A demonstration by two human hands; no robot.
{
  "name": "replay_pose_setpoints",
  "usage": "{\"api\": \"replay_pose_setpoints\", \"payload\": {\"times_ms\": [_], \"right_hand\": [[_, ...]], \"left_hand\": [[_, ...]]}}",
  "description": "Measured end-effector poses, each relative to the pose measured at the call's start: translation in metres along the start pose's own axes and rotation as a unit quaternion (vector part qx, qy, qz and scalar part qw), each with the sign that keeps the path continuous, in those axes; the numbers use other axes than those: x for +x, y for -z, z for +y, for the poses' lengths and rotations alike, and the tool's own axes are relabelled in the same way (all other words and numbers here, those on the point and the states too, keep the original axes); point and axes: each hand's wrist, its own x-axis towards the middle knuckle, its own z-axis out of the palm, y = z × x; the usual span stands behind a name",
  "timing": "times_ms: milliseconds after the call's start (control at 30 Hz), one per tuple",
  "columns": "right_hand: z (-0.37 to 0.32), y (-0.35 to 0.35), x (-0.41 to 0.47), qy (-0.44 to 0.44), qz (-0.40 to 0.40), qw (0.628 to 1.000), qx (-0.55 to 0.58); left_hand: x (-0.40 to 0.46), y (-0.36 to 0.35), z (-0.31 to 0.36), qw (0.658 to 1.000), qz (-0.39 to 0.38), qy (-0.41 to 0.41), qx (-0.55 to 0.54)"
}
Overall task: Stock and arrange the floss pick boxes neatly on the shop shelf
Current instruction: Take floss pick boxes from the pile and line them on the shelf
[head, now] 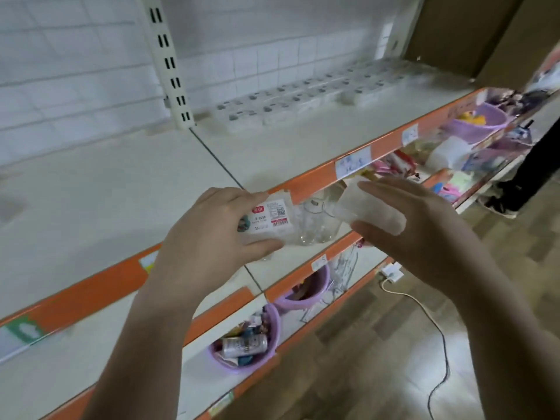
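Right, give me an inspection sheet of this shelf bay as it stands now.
Surface: top shelf, pale board with orange edge strip, mostly bare in front.
Job's things: rows of floss pick boxes at the back; labelled box in the left hand; clear box in the right hand.
Clutter: purple baskets of mixed goods on the lower shelves.
Grippers: both hands grip a box each, in front of the shelf edge.
Cables: white cable across the floor from a white plug block.
Surroundings: white grid back panel; someone's dark shoe at far right.
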Motion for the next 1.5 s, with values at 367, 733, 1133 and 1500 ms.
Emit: {"api": "replay_pose_setpoints", "payload": {"times_ms": [367,733,1133,1500], "right_hand": [[0.129,0.032,0.041,-0.002,-0.023,1.0,0.006],[0.222,0.032,0.206,0.068,-0.047,0.997,0.009],[0.268,-0.002,0.317,0.163,-0.125,0.975,0.083],[0.274,-0.006,0.345,0.202,-0.227,0.857,0.418]], "left_hand": [[0.097,-0.049,0.075,1.0,-0.01,0.023,0.015],[0.244,-0.092,0.065,0.994,0.062,0.091,0.01],[0.308,-0.123,0.071,0.97,0.022,0.236,0.047],[0.322,-0.139,0.103,0.96,0.072,0.269,0.011]]}}
